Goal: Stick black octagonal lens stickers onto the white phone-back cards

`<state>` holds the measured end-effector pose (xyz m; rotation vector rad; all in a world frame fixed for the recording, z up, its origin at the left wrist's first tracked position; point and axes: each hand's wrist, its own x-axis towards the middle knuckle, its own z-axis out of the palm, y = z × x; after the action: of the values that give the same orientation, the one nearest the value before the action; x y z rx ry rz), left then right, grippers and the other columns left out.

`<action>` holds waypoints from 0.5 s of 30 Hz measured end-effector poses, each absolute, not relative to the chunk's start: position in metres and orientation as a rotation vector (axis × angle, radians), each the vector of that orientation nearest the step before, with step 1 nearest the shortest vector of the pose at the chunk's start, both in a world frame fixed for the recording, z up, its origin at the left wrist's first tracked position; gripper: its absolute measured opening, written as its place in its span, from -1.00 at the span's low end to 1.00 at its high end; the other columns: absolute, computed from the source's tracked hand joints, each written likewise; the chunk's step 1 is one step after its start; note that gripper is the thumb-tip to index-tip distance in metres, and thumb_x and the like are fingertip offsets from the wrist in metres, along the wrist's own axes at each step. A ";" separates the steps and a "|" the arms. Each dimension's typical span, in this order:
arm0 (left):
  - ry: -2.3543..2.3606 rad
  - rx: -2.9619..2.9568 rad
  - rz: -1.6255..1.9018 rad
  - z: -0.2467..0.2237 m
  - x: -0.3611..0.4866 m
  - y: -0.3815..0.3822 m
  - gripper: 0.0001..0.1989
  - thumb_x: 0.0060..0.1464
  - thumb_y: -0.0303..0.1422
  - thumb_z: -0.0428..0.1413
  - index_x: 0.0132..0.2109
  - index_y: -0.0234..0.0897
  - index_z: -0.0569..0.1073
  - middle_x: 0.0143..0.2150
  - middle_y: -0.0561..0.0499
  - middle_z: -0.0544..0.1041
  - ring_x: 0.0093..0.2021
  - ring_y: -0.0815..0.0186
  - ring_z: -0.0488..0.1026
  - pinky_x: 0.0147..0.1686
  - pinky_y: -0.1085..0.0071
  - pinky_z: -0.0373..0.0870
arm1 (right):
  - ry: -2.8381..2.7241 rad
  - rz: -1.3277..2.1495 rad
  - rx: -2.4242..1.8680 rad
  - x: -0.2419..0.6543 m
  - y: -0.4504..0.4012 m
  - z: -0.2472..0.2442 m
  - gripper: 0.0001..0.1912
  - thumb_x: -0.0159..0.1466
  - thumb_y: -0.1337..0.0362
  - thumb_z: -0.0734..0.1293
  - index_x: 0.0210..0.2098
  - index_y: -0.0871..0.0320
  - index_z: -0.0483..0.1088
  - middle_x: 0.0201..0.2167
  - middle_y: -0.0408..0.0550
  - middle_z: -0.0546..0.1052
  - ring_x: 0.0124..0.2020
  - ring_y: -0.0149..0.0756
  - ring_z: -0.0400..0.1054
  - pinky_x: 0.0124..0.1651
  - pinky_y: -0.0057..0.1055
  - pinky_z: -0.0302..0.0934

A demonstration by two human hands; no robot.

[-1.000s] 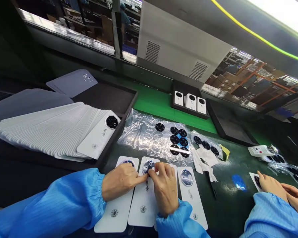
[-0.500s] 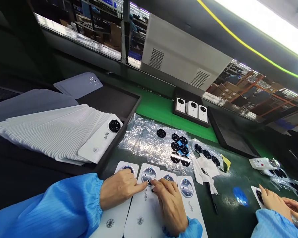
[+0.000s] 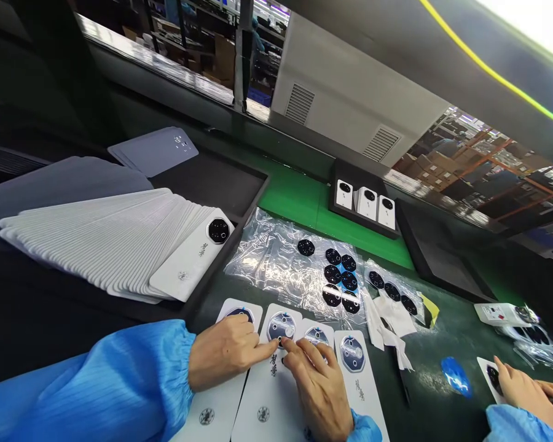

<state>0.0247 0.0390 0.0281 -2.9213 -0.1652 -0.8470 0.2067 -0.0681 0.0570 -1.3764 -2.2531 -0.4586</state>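
Four white panels lie side by side at the bottom centre, each with a round lens plate near its top. My left hand (image 3: 228, 353) rests over the leftmost panel, its index finger stretched to the lower edge of the lens plate (image 3: 281, 325) on the second panel (image 3: 257, 393). Fingertips of my right hand (image 3: 317, 380) touch the same edge from the right, its other fingers spread over the third panel's top. A small dark thing shows under the right hand's fingers, too hidden to make out. The rightmost panel (image 3: 362, 383) lies uncovered.
A fan of white panels (image 3: 105, 239) fills the left tray. Black discs (image 3: 332, 274) lie on clear plastic film (image 3: 267, 258). Beyond is a tray of small panels (image 3: 366, 218). White paper (image 3: 391, 316), a dark pen (image 3: 404, 387), a blue film piece (image 3: 456, 376) and another person's hands (image 3: 525, 390) are at the right.
The camera view has shifted slightly, so the table's things appear a little to the right. Both hands keep nearly the same place at the second panel's lens plate.
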 end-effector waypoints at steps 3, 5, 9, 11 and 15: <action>-0.164 -2.920 -0.865 0.029 0.025 0.039 -0.69 0.16 -0.71 -0.12 -0.05 -0.40 0.38 -0.62 0.15 0.37 -0.63 0.36 0.27 -0.55 0.38 0.16 | -2.284 -0.483 -1.380 0.206 -0.068 0.057 -0.56 0.41 0.52 -0.06 -0.28 0.17 0.39 -0.23 -0.11 0.63 -0.25 -0.34 0.43 -0.16 -0.33 0.11; -0.168 -2.917 -0.868 0.029 0.026 0.040 -0.69 0.16 -0.71 -0.13 -0.06 -0.39 0.38 -0.62 0.15 0.37 -0.62 0.36 0.28 -0.55 0.38 0.17 | -2.284 -0.490 -1.386 0.205 -0.067 0.058 -0.55 0.42 0.51 -0.07 -0.28 0.16 0.39 -0.23 -0.12 0.64 -0.24 -0.34 0.43 -0.16 -0.33 0.10; -0.193 -2.905 -0.858 0.029 0.026 0.039 -0.68 0.16 -0.71 -0.14 -0.06 -0.35 0.38 -0.63 0.16 0.37 -0.63 0.36 0.27 -0.55 0.38 0.16 | -2.220 -0.411 -1.409 0.205 -0.066 0.061 -0.59 0.43 0.47 -0.04 -0.32 0.16 0.37 -0.27 -0.13 0.63 -0.24 -0.37 0.42 -0.20 -0.37 0.12; -0.194 -2.901 -0.873 0.029 0.026 0.039 -0.69 0.18 -0.69 -0.13 -0.07 -0.34 0.38 -0.63 0.17 0.37 -0.64 0.36 0.27 -0.55 0.38 0.15 | -2.171 -0.358 -1.428 0.205 -0.066 0.061 -0.65 0.43 0.44 0.01 -0.32 0.16 0.36 -0.29 -0.12 0.63 -0.26 -0.38 0.41 -0.23 -0.39 0.14; -0.190 -2.898 -0.886 0.030 0.026 0.039 -0.68 0.19 -0.69 -0.17 -0.07 -0.35 0.37 -0.64 0.16 0.36 -0.64 0.35 0.27 -0.56 0.37 0.14 | -2.145 -0.354 -1.407 0.204 -0.067 0.061 -0.69 0.41 0.46 0.06 -0.31 0.16 0.37 -0.30 -0.11 0.62 -0.26 -0.37 0.41 -0.23 -0.40 0.16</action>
<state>0.0264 0.0389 0.0298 -2.8984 -0.1896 -0.8859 0.2041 -0.0671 0.0608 -1.4072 -2.1453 -0.3537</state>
